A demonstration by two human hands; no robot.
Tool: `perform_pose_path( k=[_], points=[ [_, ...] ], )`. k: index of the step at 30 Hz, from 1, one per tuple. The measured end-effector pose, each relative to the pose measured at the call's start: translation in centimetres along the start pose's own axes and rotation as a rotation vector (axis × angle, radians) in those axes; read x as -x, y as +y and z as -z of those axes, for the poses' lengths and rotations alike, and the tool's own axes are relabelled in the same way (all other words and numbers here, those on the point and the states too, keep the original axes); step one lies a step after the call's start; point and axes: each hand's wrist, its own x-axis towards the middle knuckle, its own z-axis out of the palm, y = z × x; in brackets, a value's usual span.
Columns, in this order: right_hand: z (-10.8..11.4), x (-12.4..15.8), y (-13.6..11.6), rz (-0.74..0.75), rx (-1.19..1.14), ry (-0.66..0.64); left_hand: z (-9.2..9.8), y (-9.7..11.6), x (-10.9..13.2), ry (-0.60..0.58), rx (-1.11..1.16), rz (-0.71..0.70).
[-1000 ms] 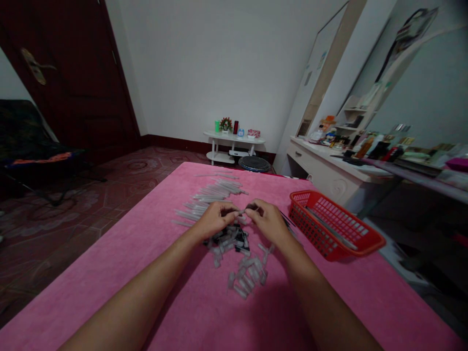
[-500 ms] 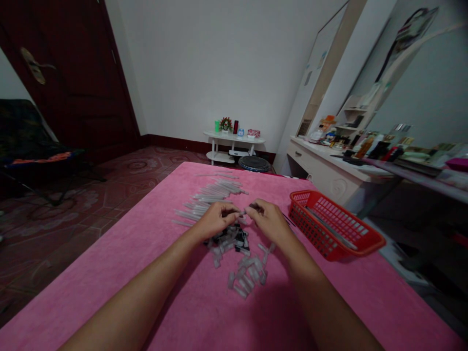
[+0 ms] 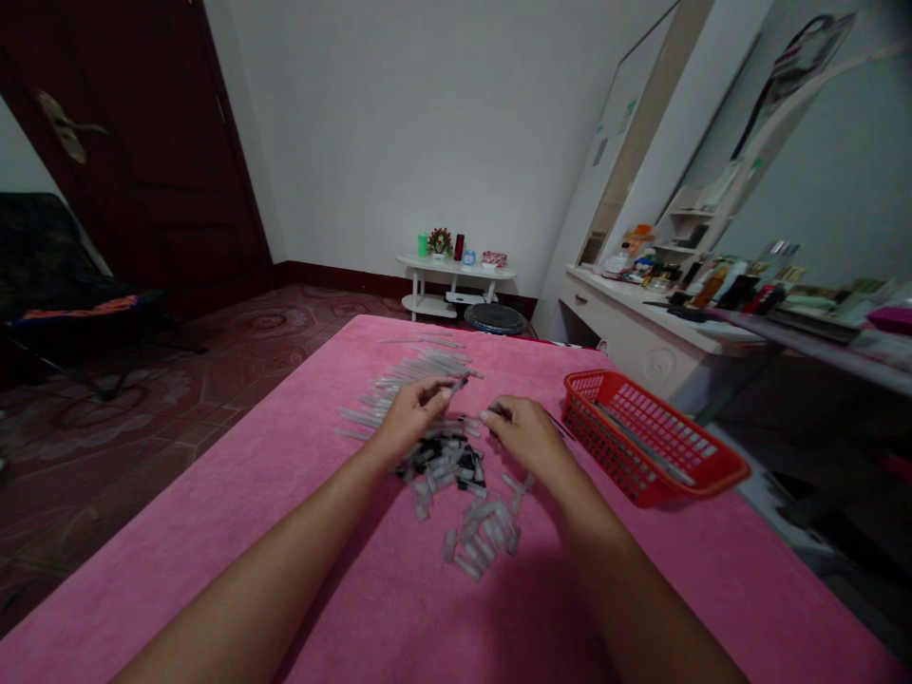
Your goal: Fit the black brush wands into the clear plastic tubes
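My left hand pinches a small dark-tipped piece, which points up to the right over the far side of the pile. A short gap to the right, my right hand has its thumb and fingers closed together; what they hold, if anything, I cannot make out. Slender clear tubes, like pen barrels, lie in a row beyond and left of the hands. Between my forearms is a heap of clear and black small parts. Nearer to me rests a group of short clear caps.
A pink cloth covers the table. On its right stands a red plastic basket with long thin items inside. Beyond it is a white dresser crowded with bottles. A low white stand is by the far wall.
My hands were together at the fingertips over the pile and have drawn apart. The left moved slightly left and up with the dark-tipped piece; the right shifted slightly right.
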Motion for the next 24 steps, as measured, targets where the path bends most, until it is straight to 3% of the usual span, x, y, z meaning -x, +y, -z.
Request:
perform_pose_path(
  k=[2, 5, 11, 18, 24],
  points=[
    [-0.3, 0.1, 0.2, -0.049, 0.094, -0.099, 0.4, -0.2, -0.4, 0.116, 0.199, 0.025],
    [-0.8, 0.4, 0.5, -0.084, 0.203, -0.202, 1.0, -0.2, -0.9, 0.198, 0.484, 0.065],
    [-2.2, 0.6, 0.6, -0.063, 0.271, -0.244, 2.3, 0.0, -1.5, 0.305, 0.912, 0.194],
    [-3.5, 0.6, 1.1, -0.041, 0.225, -0.198, 3.2, 0.2, -0.9, 0.214, 1.052, 0.258],
    [-2.5, 0.6, 1.7, -0.069, 0.236, -0.16, 3.8, 0.4, -0.8, 0.159, 1.074, 0.273]
  ],
)
